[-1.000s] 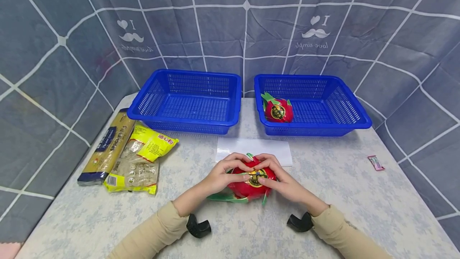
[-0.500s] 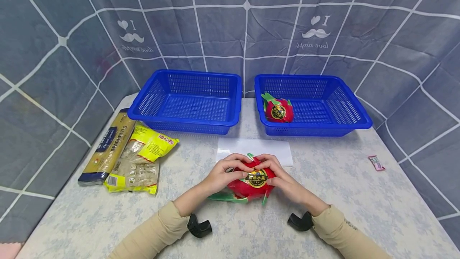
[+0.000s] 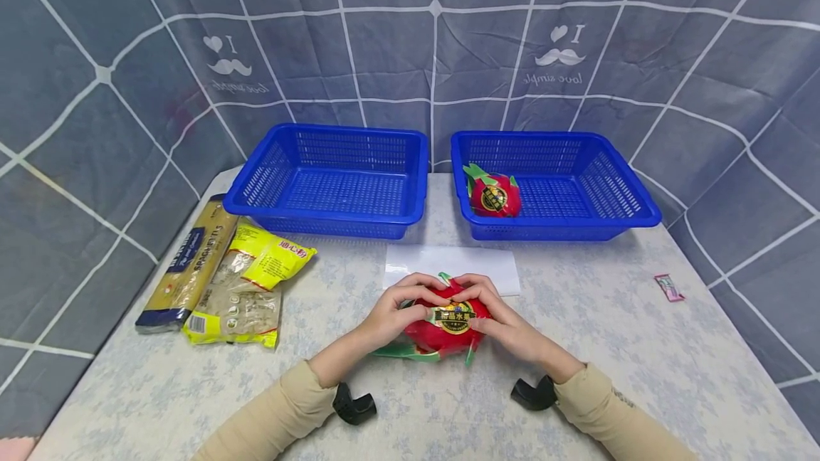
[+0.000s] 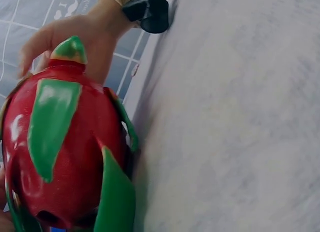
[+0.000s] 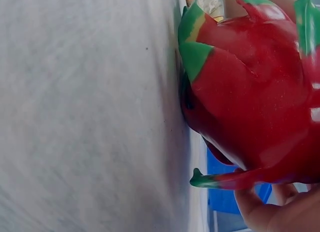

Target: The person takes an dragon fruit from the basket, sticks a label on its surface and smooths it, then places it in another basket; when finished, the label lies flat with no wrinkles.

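On the table in front of me lies a red dragon fruit [image 3: 426, 338] with green-tipped scales, smooth and shiny like a model. A round black-and-gold sticker [image 3: 452, 319] faces up on it. My left hand [image 3: 393, 311] grips the fruit from the left and my right hand [image 3: 509, 324] from the right, fingers curved over its far side. Both thumbs rest near the sticker's edges. Close up in the left wrist view, the dragon fruit [image 4: 70, 137] hides most of the left hand. Fingers of the right hand [image 5: 277, 212] show beneath the fruit in the right wrist view.
Behind stand two blue baskets; the left basket [image 3: 323, 219] holds nothing, and the right basket [image 3: 551, 223] has another dragon fruit [image 3: 495, 196]. White paper [image 3: 451, 258] lies before them. Spaghetti [image 3: 188, 262] and yellow pasta bags [image 3: 246, 290] lie left, a small pink packet [image 3: 669, 288] right.
The thumbs have drawn apart over the sticker, uncovering more of its lettering. The dragon fruit stays in place between both hands. The head view has shifted very slightly.
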`<state>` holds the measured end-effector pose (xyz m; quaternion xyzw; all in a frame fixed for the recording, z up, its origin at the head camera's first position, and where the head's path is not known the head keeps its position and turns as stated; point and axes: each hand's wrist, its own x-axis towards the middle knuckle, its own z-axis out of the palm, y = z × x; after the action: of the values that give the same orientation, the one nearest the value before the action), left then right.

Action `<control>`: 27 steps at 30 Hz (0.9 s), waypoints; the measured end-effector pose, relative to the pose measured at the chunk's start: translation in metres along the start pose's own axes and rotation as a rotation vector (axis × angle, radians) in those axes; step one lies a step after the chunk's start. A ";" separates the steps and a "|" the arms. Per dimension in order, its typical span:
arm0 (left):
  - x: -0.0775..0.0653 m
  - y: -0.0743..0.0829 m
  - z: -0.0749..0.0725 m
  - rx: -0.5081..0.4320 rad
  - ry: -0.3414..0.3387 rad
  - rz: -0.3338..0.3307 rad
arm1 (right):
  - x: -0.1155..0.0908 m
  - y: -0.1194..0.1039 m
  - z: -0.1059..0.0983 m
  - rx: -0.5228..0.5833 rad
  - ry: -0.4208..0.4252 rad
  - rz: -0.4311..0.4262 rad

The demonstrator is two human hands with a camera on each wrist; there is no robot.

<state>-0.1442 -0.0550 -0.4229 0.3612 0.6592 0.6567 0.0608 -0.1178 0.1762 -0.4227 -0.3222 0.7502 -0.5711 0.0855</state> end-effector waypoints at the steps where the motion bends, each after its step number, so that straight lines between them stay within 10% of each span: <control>1: 0.000 0.000 0.001 0.012 0.006 0.014 | 0.000 0.000 0.001 -0.014 0.012 0.005; 10: -0.003 -0.003 0.010 0.190 0.087 0.077 | 0.001 -0.004 0.007 -0.087 0.070 -0.030; 17: -0.001 -0.003 0.010 0.117 0.085 0.058 | 0.004 -0.030 0.008 -0.101 0.064 -0.030; 27: 0.000 -0.004 0.003 0.054 0.047 0.029 | 0.000 0.005 0.007 -0.030 0.077 -0.056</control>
<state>-0.1440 -0.0520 -0.4266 0.3566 0.6728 0.6477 0.0261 -0.1161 0.1706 -0.4292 -0.3221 0.7521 -0.5739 0.0358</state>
